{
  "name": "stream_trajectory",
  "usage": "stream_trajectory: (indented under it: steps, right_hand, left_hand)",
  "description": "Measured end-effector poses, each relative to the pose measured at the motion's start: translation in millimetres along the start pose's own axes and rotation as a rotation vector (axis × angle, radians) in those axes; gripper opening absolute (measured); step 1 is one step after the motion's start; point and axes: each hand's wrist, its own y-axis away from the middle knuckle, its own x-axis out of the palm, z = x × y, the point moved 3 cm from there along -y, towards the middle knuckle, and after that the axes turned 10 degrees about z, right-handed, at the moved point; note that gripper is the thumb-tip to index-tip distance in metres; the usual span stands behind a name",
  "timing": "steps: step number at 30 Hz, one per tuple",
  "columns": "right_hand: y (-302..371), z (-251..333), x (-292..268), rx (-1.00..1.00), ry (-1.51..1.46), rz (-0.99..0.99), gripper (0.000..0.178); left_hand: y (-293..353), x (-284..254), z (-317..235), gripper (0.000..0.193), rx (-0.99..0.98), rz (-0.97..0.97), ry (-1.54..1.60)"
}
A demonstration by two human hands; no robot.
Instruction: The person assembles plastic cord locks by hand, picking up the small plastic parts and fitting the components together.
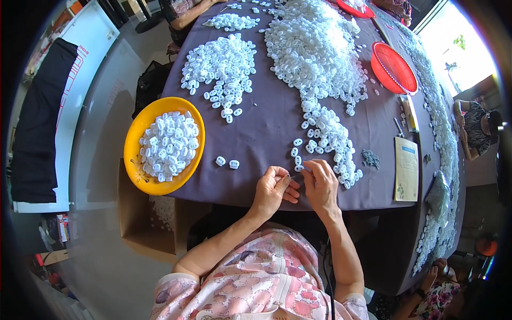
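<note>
Close to the table's near edge, my left hand (pixel 273 191) has its thumb and forefinger pinched together. My right hand (pixel 321 188) faces it, fingers bent and closed at the tips. Something tiny between the two hands is too small to name. Just beyond them lie several white oval plastic pieces (pixel 294 152) with two dark holes each. A longer trail of the same white pieces (pixel 333 133) runs past my right fingertips to a big heap (pixel 314 42). Two white pieces (pixel 227 162) sit apart, left of my left hand.
A yellow bowl (pixel 132 169) full of white pieces stands at the left edge, above a cardboard box (pixel 149 242). Another pile (pixel 221 64) lies far left. Right are a grey-green clump (pixel 370 159), a yellowish booklet (pixel 406 176) and a red basket (pixel 392 69). Other people sit around the tables.
</note>
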Motion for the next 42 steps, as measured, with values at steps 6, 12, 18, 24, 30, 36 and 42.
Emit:
stream_trajectory:
  steps: [6, 12, 18, 24, 30, 36, 42]
  right_hand:
    - [-4, 1, 7, 0.018, 0.070, 0.095, 0.017]
    - [2, -3, 10, 0.045, 0.031, 0.111, 0.011]
    - [22, -14, 11, 0.505, -0.904, 0.026, 0.008]
    - [29, -17, 19, 0.503, -1.071, -0.058, 0.014]
    - [30, -13, 19, 0.464, -1.053, -0.048, 0.015]
    - [30, -11, 20, 0.456, -1.018, -0.045, 0.014]
    - [30, -8, 19, 0.442, -0.970, -0.051, 0.014]
  left_hand:
    - [-1, 2, -3, 0.020, 0.014, -0.008, 0.043]
    - [1, 2, -4, 0.014, -0.023, -0.049, 0.121]
    - [-1, 2, 0, 0.013, -0.035, -0.091, -0.021]
    - [-2, 7, -1, 0.012, -0.046, -0.095, -0.105]
    - [-1, 8, -2, 0.011, -0.047, -0.100, -0.156]
    - [-2, 8, -2, 0.011, -0.040, -0.098, -0.187]
    - [-1, 9, 0, 0.010, -0.021, -0.088, -0.232]
